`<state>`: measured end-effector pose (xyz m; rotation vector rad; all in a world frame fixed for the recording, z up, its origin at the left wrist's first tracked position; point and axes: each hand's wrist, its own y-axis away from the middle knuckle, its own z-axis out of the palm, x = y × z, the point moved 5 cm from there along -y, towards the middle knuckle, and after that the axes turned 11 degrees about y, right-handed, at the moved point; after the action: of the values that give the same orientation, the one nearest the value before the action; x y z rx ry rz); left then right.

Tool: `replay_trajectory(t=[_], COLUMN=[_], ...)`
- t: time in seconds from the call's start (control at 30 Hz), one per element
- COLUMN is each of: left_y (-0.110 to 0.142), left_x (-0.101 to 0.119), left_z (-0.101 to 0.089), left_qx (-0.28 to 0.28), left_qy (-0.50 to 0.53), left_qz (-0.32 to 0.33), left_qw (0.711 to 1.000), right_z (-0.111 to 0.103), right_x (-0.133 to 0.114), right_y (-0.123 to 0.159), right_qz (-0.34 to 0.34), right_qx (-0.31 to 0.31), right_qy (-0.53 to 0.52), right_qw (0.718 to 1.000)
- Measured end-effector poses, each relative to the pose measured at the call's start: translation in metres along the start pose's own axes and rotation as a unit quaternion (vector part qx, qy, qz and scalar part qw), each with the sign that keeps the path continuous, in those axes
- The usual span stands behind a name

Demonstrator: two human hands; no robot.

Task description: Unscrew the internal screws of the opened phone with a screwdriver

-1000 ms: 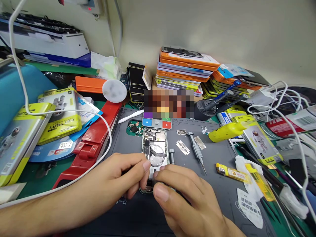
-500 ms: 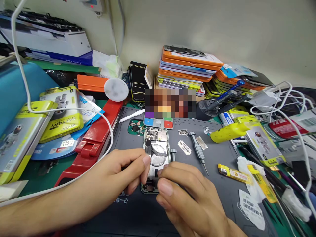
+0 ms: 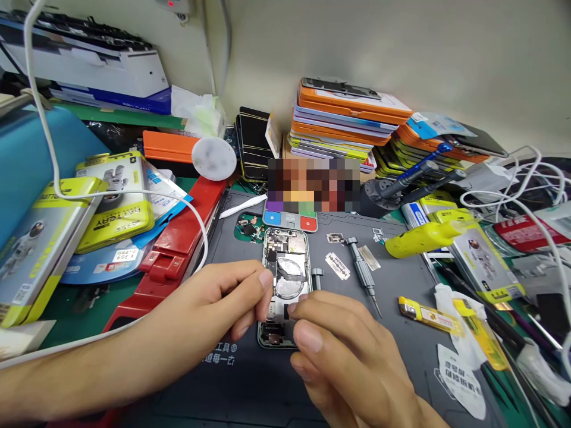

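Pale-rimmed oblong phone: is lying opened on the dark grey printed mat, between the hands, its length running towards twelve o'clock.
Phone's stage: its bright metallic inner parts are showing, so opening seems done; nothing is covering them yet, and hands are hiding the side edges.
Left hand: is reaching in from nine o'clock, thumb and forefinger pressing together; I cannot tell whether they are pinching anything.
Right hand: is curling loosely at four o'clock, thumb standing apart from forefinger, nothing showing between; fingertip contact is unclear.
Mat's right side: a silvery double-edged razor blade is lying at two o'clock, a slim grey metal screwdriver just beyond.
Mat's far side: a green circuit board is sitting at eleven o'clock.
Loose white cable: is looping at nine o'clock, passing behind the left forearm.
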<state>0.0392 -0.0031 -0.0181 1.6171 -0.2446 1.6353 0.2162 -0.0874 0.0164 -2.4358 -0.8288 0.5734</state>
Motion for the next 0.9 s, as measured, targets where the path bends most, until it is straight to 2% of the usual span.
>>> replay_trajectory(t=[0.9], left_y=[0.0032], left_x=[-0.0032], left_z=[-0.0001], left_qx=[-0.009], left_qy=[0.006], left_qz=[-0.014], left_qw=[1.0], right_z=[0.0011], right_x=[-0.0014], right_y=[-0.0041], right_qz=[-0.003], right_qx=[-0.009], right_qy=[-0.005], right_qw=[1.0])
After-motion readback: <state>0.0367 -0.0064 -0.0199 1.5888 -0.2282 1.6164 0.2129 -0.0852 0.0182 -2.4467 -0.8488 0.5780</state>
